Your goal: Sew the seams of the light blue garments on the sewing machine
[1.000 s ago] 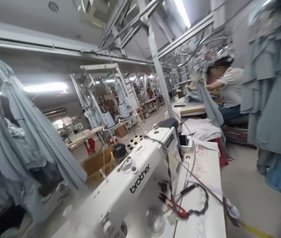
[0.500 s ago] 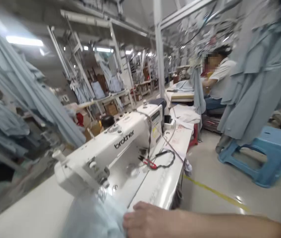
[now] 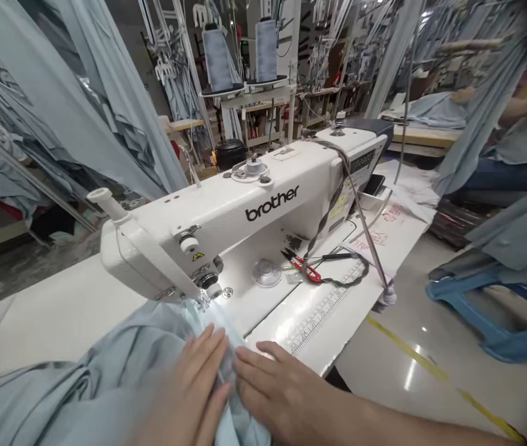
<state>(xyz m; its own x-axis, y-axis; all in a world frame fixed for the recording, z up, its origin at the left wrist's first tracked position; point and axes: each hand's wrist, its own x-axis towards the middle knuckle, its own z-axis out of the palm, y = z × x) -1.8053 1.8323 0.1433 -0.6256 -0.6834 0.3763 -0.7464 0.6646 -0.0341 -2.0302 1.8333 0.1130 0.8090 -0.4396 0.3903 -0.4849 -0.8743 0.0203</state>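
Observation:
A light blue cloth garment (image 3: 119, 365) lies bunched on the sewing table, its narrow front part running under the needle area of the white sewing machine (image 3: 226, 204). My left hand (image 3: 193, 384) lies on the cloth just in front of the presser foot (image 3: 202, 301), fingers stretched out and nearly flat, its wrist blurred. Beside it, my right hand (image 3: 282, 384) rests over the right edge of the cloth, fingers extended and pointing left. The fingertips of both hands stop short of the presser foot.
Red thread snips (image 3: 307, 269) on a dark cord and a clear round bobbin-like piece (image 3: 266, 272) lie on the machine bed. Thread cones (image 3: 267, 49) stand behind. Blue garments (image 3: 119, 93) hang at left. A blue stool (image 3: 500, 310) and a co-worker's arm (image 3: 523, 105) are at right.
The view has turned right-to-left and down, closer over the machine. My left hand has come into view on the cloth. My right hand still rests at the cloth's right edge.

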